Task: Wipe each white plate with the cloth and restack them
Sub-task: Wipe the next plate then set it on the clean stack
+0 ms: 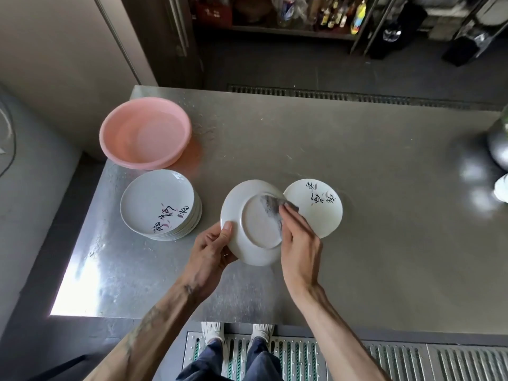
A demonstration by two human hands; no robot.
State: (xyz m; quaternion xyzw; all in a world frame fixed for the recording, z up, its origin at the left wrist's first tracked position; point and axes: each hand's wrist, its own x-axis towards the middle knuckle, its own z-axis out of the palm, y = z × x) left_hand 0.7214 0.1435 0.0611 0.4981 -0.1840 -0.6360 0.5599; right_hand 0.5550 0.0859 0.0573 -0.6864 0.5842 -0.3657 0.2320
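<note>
Shoes (213, 329) on ribbed floor grate (302, 356) at 6 o'clock, just under the near table (357, 160) edge. Both bare forearms reach up over the steel top.

Left hand (213, 246) grips the held plate (259, 226) at its 8 o'clock rim: thumb on top, other fingers curled underneath. Plate is lifted off the table near the middle of the view, tilted, underside and foot ring facing the camera.

Right hand (298, 243) comes in from 4 o'clock, fingers straight and pressed together, flat on the grey cloth (270, 209). Thumb not visible. Cloth lies on the plate's underside at about 1 o'clock, across the foot ring.

Single plate (319, 204) lies face up on the table at 2 o'clock of the held one, black script and pinkish marks showing, its near-left edge hidden behind the held plate and right hand.

Stack of plates (159, 200) sits at 9 o'clock, face up, same pattern on the top one, apart from the held plate.

Pink basin (145, 136) at 11 o'clock, just behind the stack, near the table's far-left corner.

Shiny metal object (499, 144) at 3 o'clock, cut off by the frame; cannot tell what it is.

Floor drain grate (357, 96) runs past the far table edge; shelf with bottles (343, 12) at 12 o'clock.
</note>
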